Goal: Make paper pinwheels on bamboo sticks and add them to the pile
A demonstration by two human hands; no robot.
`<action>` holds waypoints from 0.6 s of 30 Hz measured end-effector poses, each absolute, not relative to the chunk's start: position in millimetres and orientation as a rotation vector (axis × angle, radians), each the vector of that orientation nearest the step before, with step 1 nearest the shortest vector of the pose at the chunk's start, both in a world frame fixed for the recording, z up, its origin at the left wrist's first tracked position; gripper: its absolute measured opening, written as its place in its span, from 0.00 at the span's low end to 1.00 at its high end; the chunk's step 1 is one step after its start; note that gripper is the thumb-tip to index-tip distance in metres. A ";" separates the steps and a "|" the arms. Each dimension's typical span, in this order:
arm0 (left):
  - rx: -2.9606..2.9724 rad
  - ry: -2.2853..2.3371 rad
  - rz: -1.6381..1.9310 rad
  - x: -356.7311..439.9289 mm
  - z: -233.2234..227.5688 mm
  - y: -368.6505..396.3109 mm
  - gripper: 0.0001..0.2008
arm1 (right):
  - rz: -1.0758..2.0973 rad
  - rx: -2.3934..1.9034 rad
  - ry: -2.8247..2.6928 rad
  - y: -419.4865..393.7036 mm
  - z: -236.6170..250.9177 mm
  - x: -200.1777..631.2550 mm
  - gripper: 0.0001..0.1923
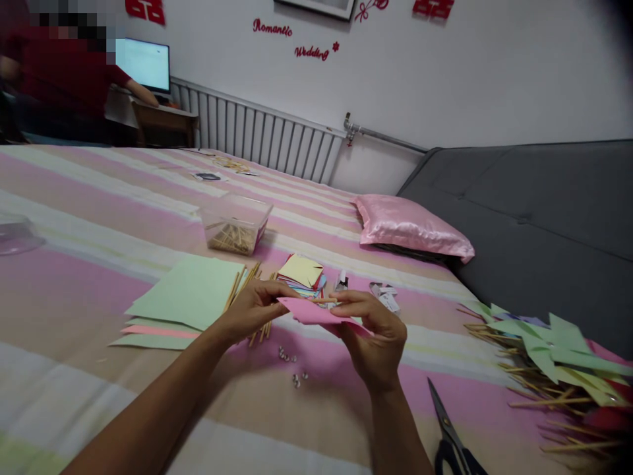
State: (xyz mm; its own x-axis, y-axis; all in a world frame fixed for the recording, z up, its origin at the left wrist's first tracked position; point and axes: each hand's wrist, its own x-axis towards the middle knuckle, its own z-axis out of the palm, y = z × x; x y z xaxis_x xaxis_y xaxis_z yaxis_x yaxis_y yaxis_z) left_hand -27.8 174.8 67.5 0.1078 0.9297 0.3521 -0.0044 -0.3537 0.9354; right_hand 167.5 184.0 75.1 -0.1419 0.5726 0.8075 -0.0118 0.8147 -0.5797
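Both hands grasp one pink paper piece (316, 311) above the middle of the bed (99, 224): the left hand (252, 309) pinches its left end, the right hand (370, 336) its right (a thin stick (324, 301) lies across it, long axis left-right). Scissors (452, 432) rest near the bed's front edge.

Brightness: dim indoor light, colours muted.
Light source: glowing computer monitor (144, 64) was the brightest patch, blown out near white.
Shadows: soft and faint beneath the clear plastic box (235, 226) and the pink pillow (411, 227).
Distortion: wide-angle bending curved the radiator (257, 132) and the sofa (544, 218); corners were darkened.
Sharpness: overall soft; the pile of paper pinwheels (558, 369) at the right edge was smeared.
Masking: pixelated block at upper left.
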 end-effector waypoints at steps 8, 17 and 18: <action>1.532 0.918 1.361 -29.3 63.3 177.5 0.07 | 0.504 -0.456 -1.650 181.4 76.7 166.4 0.09; 1.579 0.872 1.344 -29.4 64.8 176.6 0.06 | 0.491 -0.449 -1.657 181.3 77.4 165.2 0.09; 1.586 0.876 1.339 -29.5 64.7 176.5 0.06 | 0.491 -0.450 -1.657 181.3 77.7 165.2 0.09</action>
State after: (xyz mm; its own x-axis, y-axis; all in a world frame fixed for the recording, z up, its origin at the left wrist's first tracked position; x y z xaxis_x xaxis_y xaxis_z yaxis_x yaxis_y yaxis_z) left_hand -29.5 176.5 64.7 0.1775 0.9076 0.3805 -0.0146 -0.3841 0.9232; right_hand 165.2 181.3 77.7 -0.1362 0.5521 0.8226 0.0153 0.8314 -0.5555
